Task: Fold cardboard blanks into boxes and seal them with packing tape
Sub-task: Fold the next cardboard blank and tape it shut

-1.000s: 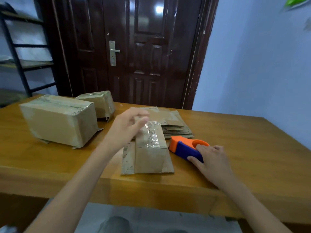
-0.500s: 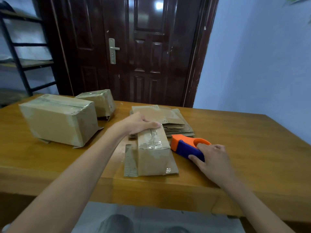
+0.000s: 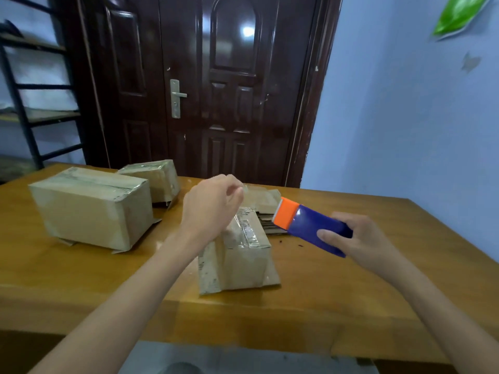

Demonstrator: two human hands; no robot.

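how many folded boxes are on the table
3: a big box at the left, a small box behind it, and one in the middle under the left hand. Flat blanks aren't counted.

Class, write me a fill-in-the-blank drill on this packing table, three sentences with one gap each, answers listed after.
1. The right hand grips the orange and blue ____ dispenser.
2. The left hand hovers over the small taped cardboard box, whose bottom flaps lie ____ on the wooden table.
3. The flat cardboard blanks are stacked ____ the small box.

Missing words: tape; spread; behind
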